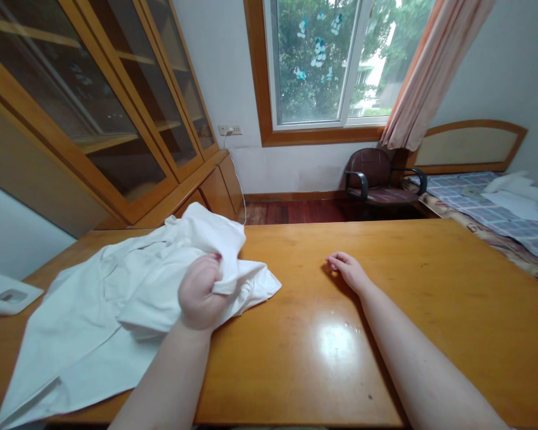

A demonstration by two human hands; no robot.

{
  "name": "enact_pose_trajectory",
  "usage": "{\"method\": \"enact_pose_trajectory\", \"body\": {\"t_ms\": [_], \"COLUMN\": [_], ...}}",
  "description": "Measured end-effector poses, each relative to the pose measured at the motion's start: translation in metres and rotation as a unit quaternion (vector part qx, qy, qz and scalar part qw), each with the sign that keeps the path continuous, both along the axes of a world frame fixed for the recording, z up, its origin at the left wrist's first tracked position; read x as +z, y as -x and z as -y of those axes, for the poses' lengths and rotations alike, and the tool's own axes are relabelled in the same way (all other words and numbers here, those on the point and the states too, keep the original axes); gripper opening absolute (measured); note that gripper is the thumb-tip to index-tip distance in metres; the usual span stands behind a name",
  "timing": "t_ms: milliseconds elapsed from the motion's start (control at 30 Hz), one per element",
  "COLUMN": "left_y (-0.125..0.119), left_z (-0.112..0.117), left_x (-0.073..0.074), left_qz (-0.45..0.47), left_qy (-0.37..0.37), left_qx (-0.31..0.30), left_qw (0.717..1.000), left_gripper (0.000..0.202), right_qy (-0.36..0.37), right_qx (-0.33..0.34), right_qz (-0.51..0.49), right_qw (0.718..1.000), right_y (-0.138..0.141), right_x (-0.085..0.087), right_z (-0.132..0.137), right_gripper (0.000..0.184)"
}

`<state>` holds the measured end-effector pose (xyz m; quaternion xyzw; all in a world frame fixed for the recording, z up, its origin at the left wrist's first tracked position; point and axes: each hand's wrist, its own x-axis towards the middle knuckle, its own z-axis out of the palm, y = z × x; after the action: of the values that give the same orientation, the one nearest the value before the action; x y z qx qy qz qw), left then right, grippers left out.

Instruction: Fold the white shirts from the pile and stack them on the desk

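Observation:
A white garment [85, 298] lies crumpled over the left side of the wooden table [305, 358]. My left hand [201, 289] is closed around a bunched fold of it, and that fold stands up above the tabletop. What part of the garment is gripped I cannot make out. One pointed corner sticks out to the right of the hand. My right hand [346, 269] is at the table's far middle, apart from the garment. Its fingers are loosely bent with small gaps, and nothing shows in them.
At the left edge lies a white piece with oval cut-outs [11, 294]. A glass-fronted cabinet [116, 107] stands behind the table on the left. Past the far edge are a dark red armchair [372, 173], a window [316, 65] and, at right, a bed [497, 203].

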<state>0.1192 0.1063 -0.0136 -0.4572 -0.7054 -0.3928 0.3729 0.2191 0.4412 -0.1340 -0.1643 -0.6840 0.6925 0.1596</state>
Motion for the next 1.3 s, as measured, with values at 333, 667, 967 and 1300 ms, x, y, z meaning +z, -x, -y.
{"method": "enact_pose_trajectory", "body": {"t_ms": [333,667,967,1300], "left_y": [-0.086,-0.02,-0.033,-0.071], "left_z": [-0.056,-0.007,-0.05,-0.118], "left_x": [-0.014,-0.003,-0.068,-0.081], "left_qz": [0.16,0.267,0.366,0.309], "left_qy": [0.408,0.41,0.465,0.429], "left_qx": [-0.119,0.25,0.045,-0.029], "left_qw": [0.891,0.836,0.805,0.848], "left_gripper": [0.022,0.07,0.067,0.064], "right_qy": [-0.002,-0.031,-0.058,-0.052], "right_qx": [0.009,0.023,0.069,0.077], "right_qz": [0.003,0.0,-0.003,0.053], "right_qw": [1.0,0.999,0.996,0.994], "right_y": [0.002,0.003,0.002,-0.001], "right_x": [-0.003,-0.007,-0.011,-0.003], "right_z": [-0.001,-0.002,-0.002,-0.005], "right_gripper": [0.03,0.029,0.034,0.04]}}
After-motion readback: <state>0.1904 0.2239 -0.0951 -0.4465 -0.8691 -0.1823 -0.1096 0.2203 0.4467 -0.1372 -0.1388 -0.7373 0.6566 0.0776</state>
